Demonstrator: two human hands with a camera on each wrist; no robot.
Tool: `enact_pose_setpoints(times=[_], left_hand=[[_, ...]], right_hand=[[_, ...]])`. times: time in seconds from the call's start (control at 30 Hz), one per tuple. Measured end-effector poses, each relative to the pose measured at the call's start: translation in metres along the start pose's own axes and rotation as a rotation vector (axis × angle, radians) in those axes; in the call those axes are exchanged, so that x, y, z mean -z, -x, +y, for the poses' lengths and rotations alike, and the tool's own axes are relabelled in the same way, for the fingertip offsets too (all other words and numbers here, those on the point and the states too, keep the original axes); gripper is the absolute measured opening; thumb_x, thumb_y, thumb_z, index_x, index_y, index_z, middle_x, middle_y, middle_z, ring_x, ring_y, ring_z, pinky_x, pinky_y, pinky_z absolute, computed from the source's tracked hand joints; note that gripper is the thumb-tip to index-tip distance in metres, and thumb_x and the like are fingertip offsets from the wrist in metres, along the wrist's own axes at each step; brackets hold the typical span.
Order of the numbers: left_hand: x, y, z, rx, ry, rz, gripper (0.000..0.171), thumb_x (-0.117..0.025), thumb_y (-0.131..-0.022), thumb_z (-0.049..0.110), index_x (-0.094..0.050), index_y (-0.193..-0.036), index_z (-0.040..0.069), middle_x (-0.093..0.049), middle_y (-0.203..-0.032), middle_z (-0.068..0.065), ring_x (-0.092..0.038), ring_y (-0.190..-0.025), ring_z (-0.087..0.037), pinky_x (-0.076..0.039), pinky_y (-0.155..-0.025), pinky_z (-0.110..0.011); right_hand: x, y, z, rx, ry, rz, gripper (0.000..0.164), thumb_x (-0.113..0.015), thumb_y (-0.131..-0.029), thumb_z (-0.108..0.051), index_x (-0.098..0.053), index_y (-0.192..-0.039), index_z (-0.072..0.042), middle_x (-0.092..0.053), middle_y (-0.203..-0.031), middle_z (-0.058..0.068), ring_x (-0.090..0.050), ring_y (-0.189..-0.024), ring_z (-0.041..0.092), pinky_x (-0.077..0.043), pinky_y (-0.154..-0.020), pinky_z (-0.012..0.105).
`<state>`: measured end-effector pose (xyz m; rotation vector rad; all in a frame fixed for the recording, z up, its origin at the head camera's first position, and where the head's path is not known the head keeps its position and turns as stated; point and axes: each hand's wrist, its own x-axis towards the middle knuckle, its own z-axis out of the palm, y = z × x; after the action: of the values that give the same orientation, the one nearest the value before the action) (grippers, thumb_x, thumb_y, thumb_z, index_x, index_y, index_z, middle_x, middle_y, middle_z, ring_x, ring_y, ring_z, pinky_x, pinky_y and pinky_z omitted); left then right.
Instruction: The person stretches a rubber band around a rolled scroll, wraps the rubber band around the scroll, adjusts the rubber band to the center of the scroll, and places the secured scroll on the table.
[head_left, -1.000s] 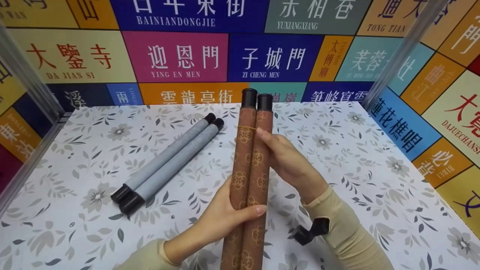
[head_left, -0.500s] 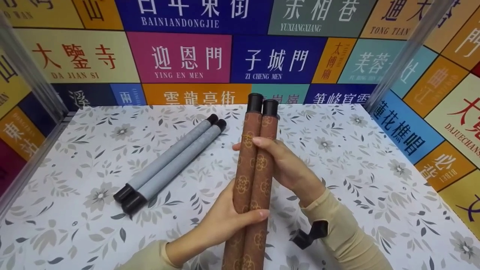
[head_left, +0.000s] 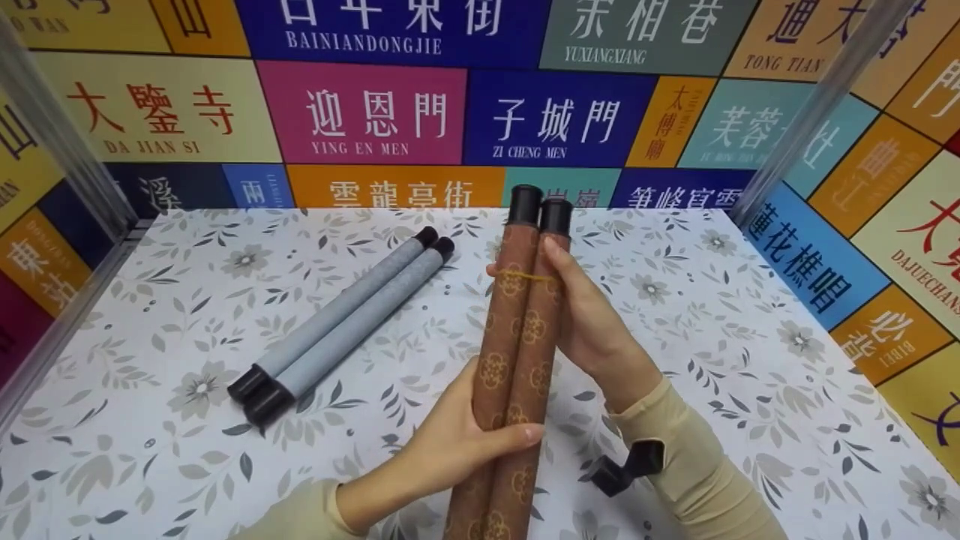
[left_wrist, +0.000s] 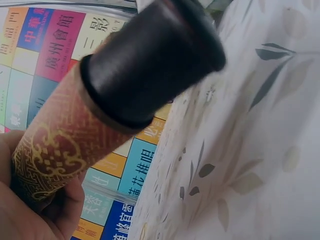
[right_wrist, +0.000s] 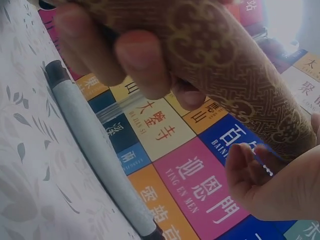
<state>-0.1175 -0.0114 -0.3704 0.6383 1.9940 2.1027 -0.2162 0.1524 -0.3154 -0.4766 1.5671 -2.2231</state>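
Observation:
A brown hanging scroll (head_left: 517,360) with gold flower patterns, rolled from both ends, is held tilted upright over the table. Thin yellow elastic band (head_left: 525,274) crosses both rolls below the black knobs. My left hand (head_left: 457,427) grips the rolls lower down, thumb across the front. Higher up, my right hand (head_left: 592,322) holds the right side, its thumb near the knob and a fingertip showing past the left edge beside the band; its other fingers are hidden behind. In the left wrist view a black end knob (left_wrist: 155,65) looms close.
A second rolled scroll, grey-blue with black knobs (head_left: 345,322), lies diagonally on the flower-patterned tabletop (head_left: 150,480) at left. Panels with coloured street-name signs (head_left: 360,112) stand behind and on both sides. A black strap piece (head_left: 630,466) hangs from the right sleeve.
The brown scroll has shifted a little to the right in the head view. My right thumb has moved off the band, upward to the knob. The grey-blue scroll stays put.

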Motion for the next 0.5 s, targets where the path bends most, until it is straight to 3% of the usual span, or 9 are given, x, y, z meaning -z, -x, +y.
enact_pose_setpoints(times=[0.1, 0.27, 0.5], left_hand=[[0.000, 0.002, 0.000, -0.002, -0.043, 0.005, 0.062, -0.077, -0.077, 0.026, -0.042, -0.128, 0.022, -0.059, -0.108, -0.006, -0.063, -0.092, -0.017, -0.055, -0.082, -0.032], [0.002, 0.002, 0.000, -0.024, -0.005, 0.003, 0.064, -0.076, -0.078, 0.023, -0.040, -0.131, 0.021, -0.057, -0.110, -0.009, -0.062, -0.093, -0.020, -0.056, -0.082, -0.035], [0.010, -0.004, 0.003, -0.031, -0.012, 0.046, 0.065, -0.076, -0.078, 0.024, -0.040, -0.133, 0.019, -0.058, -0.114, -0.007, -0.062, -0.096, -0.018, -0.055, -0.084, -0.035]], right_hand=[[-0.002, 0.001, 0.002, 0.006, 0.017, -0.037, 0.046, -0.042, -0.097, -0.039, -0.043, -0.132, -0.009, -0.064, -0.115, 0.009, -0.060, -0.096, 0.020, -0.049, -0.085, 0.034], [-0.008, 0.003, 0.009, -0.027, 0.098, -0.120, 0.043, -0.046, -0.094, -0.032, -0.043, -0.129, -0.006, -0.064, -0.117, 0.011, -0.058, -0.094, 0.020, -0.047, -0.087, 0.035], [-0.014, 0.006, 0.019, -0.116, 0.118, -0.193, 0.041, -0.047, -0.095, -0.026, -0.046, -0.129, -0.004, -0.060, -0.125, 0.015, -0.059, -0.108, 0.024, -0.044, -0.099, 0.038]])
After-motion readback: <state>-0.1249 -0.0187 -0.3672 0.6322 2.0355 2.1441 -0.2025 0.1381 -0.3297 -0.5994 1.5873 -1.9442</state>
